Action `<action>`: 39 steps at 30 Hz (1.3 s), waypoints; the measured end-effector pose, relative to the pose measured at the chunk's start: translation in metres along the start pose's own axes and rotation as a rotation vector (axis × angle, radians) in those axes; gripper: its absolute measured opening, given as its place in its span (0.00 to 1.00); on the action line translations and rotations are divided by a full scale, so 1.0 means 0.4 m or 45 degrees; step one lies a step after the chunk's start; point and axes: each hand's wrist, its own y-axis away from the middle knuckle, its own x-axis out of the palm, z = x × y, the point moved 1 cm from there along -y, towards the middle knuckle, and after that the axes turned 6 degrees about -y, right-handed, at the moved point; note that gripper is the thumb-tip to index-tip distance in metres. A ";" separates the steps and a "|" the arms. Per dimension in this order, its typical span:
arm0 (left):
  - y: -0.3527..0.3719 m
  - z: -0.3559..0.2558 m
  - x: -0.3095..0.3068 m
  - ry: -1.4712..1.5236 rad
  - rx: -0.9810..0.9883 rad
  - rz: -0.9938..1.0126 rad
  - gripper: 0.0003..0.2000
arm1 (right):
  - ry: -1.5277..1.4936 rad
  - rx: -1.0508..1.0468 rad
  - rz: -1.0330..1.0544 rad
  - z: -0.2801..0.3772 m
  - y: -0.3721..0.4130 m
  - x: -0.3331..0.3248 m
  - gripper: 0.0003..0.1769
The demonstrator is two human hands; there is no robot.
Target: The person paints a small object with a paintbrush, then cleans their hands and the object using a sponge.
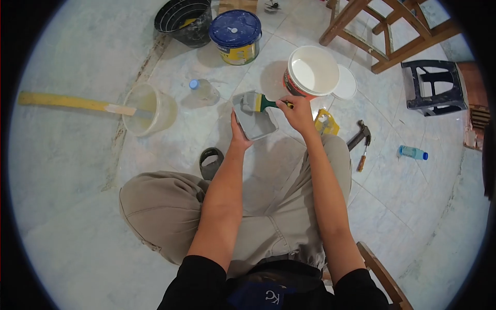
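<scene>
My right hand (298,114) is closed round the dark green handle of a paintbrush (264,102). The brush's grey-coated bristles rest at the upper part of a small rectangular tub (257,125) with grey paint or paste inside. Along the tub's left side and lower corner, my left hand (239,133) holds it, thumb or finger stretched up its wall. An open white bucket (313,71) stands just beyond my right hand, and a clear bottle with a blue cap (205,91) is to the left of the tub.
Left is a bucket of cloudy liquid (166,111) with a yellow-handled tool (67,101). Behind are a black bucket (194,31) and a blue-lidded pail (239,46). Right are a hammer (364,132), screwdriver (362,162), small bottle (412,152), dark stool (434,88) and wooden chair (385,36).
</scene>
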 end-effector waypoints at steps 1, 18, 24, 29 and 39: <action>0.003 0.009 -0.006 -0.014 -0.010 0.003 0.33 | 0.009 0.015 0.000 -0.002 0.006 -0.003 0.12; -0.006 0.072 -0.126 -0.188 0.026 -0.174 0.33 | 0.235 0.013 0.074 0.000 0.055 -0.026 0.10; -0.060 0.088 -0.212 -0.558 0.055 -0.756 0.27 | 0.330 0.024 0.136 -0.005 0.065 -0.025 0.10; 0.001 0.057 -0.140 -1.139 0.081 -1.194 0.27 | 0.334 -0.004 0.181 -0.018 0.059 -0.011 0.11; 0.025 0.025 -0.135 -0.983 -0.026 -1.299 0.31 | 0.233 0.148 0.225 -0.047 0.032 0.068 0.13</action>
